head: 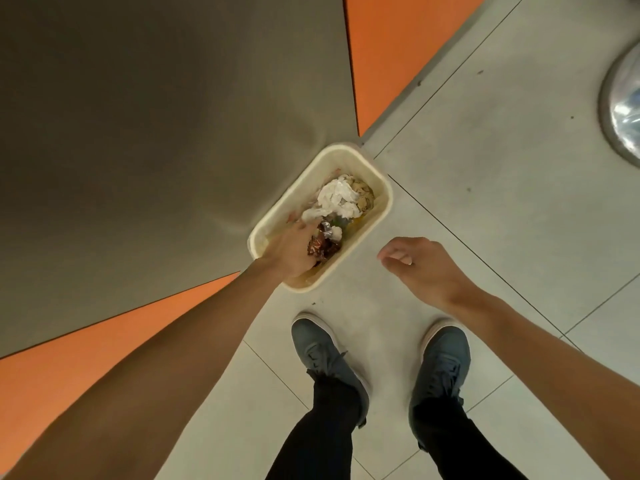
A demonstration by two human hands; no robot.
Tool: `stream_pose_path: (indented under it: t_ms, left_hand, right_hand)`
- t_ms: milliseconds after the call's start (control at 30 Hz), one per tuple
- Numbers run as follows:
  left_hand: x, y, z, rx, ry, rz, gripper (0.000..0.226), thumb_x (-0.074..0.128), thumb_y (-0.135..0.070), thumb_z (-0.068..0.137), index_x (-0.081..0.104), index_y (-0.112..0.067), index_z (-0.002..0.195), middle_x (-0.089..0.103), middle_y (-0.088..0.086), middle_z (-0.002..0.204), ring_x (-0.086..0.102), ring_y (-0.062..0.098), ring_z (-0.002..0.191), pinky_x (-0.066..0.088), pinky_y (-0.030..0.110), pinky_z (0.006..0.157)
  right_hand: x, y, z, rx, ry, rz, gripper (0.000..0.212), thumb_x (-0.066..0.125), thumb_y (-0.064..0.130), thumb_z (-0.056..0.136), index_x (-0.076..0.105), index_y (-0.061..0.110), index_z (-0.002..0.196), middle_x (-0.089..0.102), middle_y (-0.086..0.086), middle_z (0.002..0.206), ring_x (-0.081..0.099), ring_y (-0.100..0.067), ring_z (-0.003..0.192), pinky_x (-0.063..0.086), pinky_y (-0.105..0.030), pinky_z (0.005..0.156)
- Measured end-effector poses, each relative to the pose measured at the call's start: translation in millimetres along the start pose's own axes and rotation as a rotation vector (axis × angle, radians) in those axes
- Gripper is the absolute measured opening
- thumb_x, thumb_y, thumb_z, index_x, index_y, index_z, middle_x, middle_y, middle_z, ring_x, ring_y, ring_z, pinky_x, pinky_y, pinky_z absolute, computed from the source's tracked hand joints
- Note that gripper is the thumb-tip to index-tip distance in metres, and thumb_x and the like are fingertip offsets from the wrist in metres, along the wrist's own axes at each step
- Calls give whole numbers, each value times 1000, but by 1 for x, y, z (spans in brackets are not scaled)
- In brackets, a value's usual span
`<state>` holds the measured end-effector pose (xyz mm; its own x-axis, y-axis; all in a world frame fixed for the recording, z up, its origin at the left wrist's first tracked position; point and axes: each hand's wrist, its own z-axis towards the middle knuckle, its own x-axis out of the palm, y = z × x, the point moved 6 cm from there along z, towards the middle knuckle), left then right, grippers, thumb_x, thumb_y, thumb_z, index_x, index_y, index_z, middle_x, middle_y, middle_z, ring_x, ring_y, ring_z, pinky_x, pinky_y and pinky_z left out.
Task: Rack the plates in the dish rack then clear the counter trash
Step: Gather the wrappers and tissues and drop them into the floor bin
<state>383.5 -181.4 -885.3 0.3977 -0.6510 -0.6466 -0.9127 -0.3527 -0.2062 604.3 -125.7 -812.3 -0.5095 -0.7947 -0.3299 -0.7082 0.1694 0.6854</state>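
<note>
**kitchn_lurker:** quick rundown, left to right. A grey matte countertop (138, 133) w/ orange cabinet panels (381, 46) fills the left side. The person's left hand (294, 249) is over the mouth of the cream rectangular plastic trash bin (387, 197), fingers and thumb curled round a crumpled brown-and-silver foil wrapper (320, 245). So the trash is in hand and over the bin's near end, inside the rim.

**dishdude:** which way does the bin run tho?

**kitchn_lurker:** long axis goes near-left to far-right in the view, w/ the bin tucked against the counter corner. White crumpled paper (336, 199) + scraps fill the far end. Can't tell if the wrapper touches the pile or hangs just above it. Imo the next move is just letting go. It's a straight drop, no rim in the way.

**dishdude:** other hand?

**kitchn_lurker:** the right hand (419, 268) is just right of the bin over the pale tiled floor (485, 185), fingers loosely curled, holding nothing. Left is clearly the nearer one. The grey-blue shoes (325, 355) stand near the bin. A shiny round metal thing (623, 105) sits at the far right edge, blurred and well apart. Only the counter edge on the left is close, so there's lots of room to pull the arm back.
</note>
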Motion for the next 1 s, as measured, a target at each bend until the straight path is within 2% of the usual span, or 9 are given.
stream_pose_path:
  t_ms: [133,267,367,467,533,600,833,900,1000]
  left_hand:
    - [-35,0,-24,-13,-50,-97,78,67,-10,81,35,-24,150,33,1,157,29,23,145,31,36,115]
    - [-62,-13,-61,-7,-122,-245,54,68,-11,79,60,-25,130,48,0,147,54,19,127,43,27,102]
    - [-77,-31,-102,-14,-142,-546,24,65,-4,85,70,-19,102,69,1,105,65,20,78,45,22,76]
    - [-95,-57,-147,-22,-202,-767,14,64,-3,88,71,-15,87,64,4,78,55,16,64,45,23,64]
    - [-105,-69,-186,-27,-229,-845,16,64,-4,89,69,-17,81,60,7,69,51,15,56,45,24,55]
    - [-115,-74,-221,-38,-283,-904,16,63,-4,89,69,-17,82,55,1,62,48,12,52,46,23,53]
    - [-146,-93,-343,-165,-417,-1041,27,61,-3,89,68,-28,80,57,-15,54,58,10,57,55,31,61]
    - [-164,-100,-378,-178,-484,-1056,26,61,0,88,69,-23,81,60,-12,55,59,9,54,55,27,60]
    - [-188,-122,-439,-190,-601,-1096,23,61,4,86,70,-16,81,64,-1,59,61,15,55,51,21,58]
  right_hand:
    - [-8,26,-14,29,-34,26,26,51,8,94,70,21,105,69,-2,105,64,-14,93,41,-5,67]
    - [-13,59,-37,18,-43,15,30,48,6,94,68,19,111,68,-6,105,64,-17,87,43,-3,61]
    - [-17,86,-62,-30,-36,15,29,48,3,94,67,16,113,69,-8,106,62,-15,89,42,1,68]
    - [-33,109,-91,-73,-75,-30,23,53,6,95,69,14,109,70,-6,106,60,-13,90,38,4,70]
    - [-31,129,-112,-103,-57,-60,17,56,10,94,70,13,103,71,-5,104,61,-14,89,38,-3,71]
    - [-26,150,-131,-125,-31,-89,15,57,11,94,71,13,98,72,-4,101,62,-15,88,38,-12,74]
    - [-29,221,-207,-160,-5,-185,22,53,6,95,74,10,96,73,-4,98,62,-15,86,40,-16,78]
    - [-31,243,-233,-194,37,-216,21,53,7,95,74,11,96,72,-2,95,59,-12,82,38,-16,75]
    - [-43,270,-274,-245,48,-303,20,53,10,95,73,13,95,73,-4,97,64,-18,87,48,-28,83]
